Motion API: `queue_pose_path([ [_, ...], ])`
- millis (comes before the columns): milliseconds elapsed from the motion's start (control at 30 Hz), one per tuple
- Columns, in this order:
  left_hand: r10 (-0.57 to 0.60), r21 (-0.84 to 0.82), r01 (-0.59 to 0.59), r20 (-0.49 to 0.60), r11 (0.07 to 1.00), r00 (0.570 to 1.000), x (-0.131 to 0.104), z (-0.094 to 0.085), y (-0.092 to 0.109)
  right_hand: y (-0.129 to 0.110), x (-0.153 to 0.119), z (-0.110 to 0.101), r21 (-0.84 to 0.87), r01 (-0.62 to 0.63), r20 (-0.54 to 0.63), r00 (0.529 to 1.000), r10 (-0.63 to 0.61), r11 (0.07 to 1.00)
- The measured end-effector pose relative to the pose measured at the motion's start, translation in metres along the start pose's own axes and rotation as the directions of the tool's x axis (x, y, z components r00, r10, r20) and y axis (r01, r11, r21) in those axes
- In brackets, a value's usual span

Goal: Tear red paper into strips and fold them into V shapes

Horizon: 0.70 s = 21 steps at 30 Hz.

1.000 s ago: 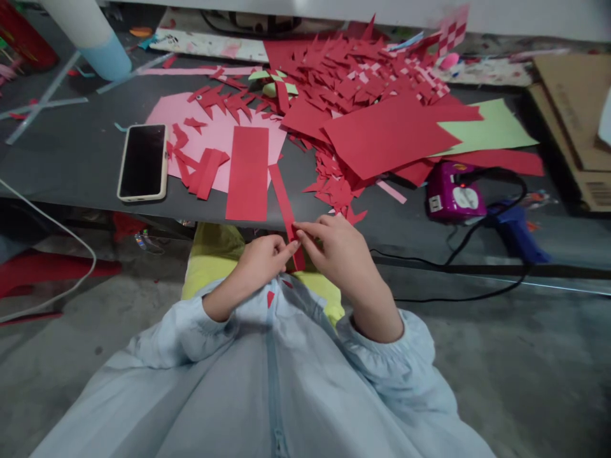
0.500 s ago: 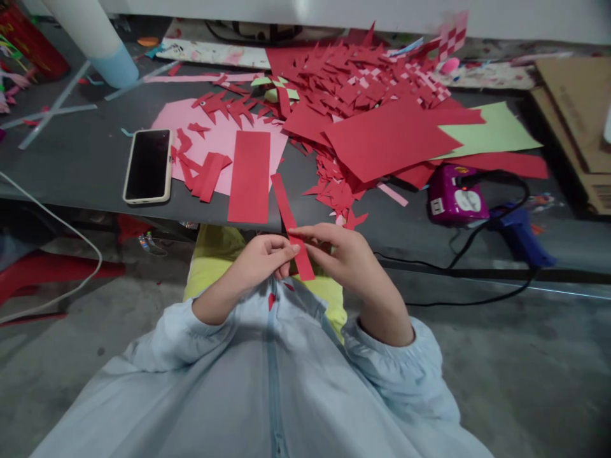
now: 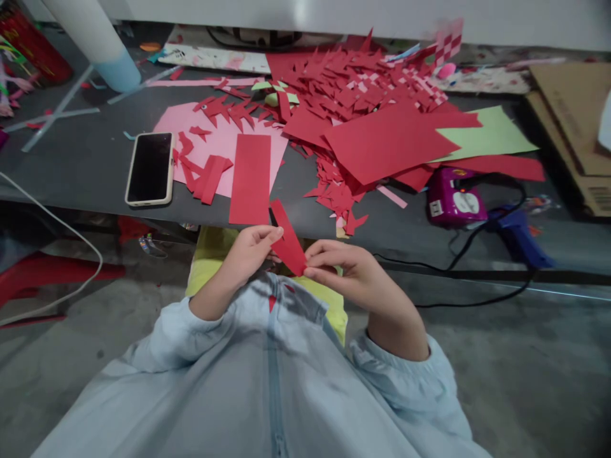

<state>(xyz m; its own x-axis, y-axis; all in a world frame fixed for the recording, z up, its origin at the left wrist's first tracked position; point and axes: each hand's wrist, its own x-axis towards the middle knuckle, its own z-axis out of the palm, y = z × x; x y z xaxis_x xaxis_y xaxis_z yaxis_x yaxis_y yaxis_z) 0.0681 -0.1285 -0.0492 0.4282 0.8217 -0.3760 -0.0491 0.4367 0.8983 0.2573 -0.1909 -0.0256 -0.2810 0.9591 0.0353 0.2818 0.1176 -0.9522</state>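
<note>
A folded red paper strip (image 3: pixel 290 245) is held between my two hands over my lap, just off the table's front edge. My left hand (image 3: pixel 251 251) pinches its left side between thumb and fingers. At its lower right end, the fingertips of my right hand (image 3: pixel 344 267) grip the paper. The strip slants from upper left to lower right, its layers parted at the upper end. Just beyond it lies a flat red paper rectangle (image 3: pixel 251 178), partly on a pink paper sheet (image 3: pixel 167 119) that also bears cut and folded red pieces (image 3: pixel 210 178).
A phone (image 3: pixel 150 168) lies on the left. A heap of red paper cuttings (image 3: pixel 353 83) and larger red sheets (image 3: pixel 391 143) fills the middle. To the right are a purple box (image 3: pixel 456 197) with a black cord, a blue glue gun (image 3: pixel 520 235) and cardboard (image 3: pixel 573 114).
The narrow strip now looks wider, its folded layers opening apart. My right hand has slid down to the lower end, and my left hand has shifted up and left along it.
</note>
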Motion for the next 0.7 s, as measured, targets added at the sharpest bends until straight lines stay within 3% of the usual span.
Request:
queue_pose_path([
  [133,0.09,0.072,-0.085,-0.062,0.994,0.994,0.001,-0.004,-0.003,0.001,-0.005,0.004,0.015,-0.025,0.07,0.997,0.024,1.0],
  [233,0.096,0.106,-0.089,-0.061,0.99,0.993,0.0,-0.002,-0.003,0.004,-0.002,0.011,0.045,-0.085,-0.071,0.994,0.088,0.995],
  [367,0.041,0.085,-0.04,-0.007,0.996,0.999,-0.003,0.004,0.0,0.01,0.007,0.022,0.141,-0.138,-0.268,0.948,0.172,0.98],
  [700,0.085,0.128,-0.088,0.025,0.988,0.996,-0.006,0.006,0.001,0.014,0.018,0.028,0.111,-0.151,-0.335,0.925,0.18,0.982],
])
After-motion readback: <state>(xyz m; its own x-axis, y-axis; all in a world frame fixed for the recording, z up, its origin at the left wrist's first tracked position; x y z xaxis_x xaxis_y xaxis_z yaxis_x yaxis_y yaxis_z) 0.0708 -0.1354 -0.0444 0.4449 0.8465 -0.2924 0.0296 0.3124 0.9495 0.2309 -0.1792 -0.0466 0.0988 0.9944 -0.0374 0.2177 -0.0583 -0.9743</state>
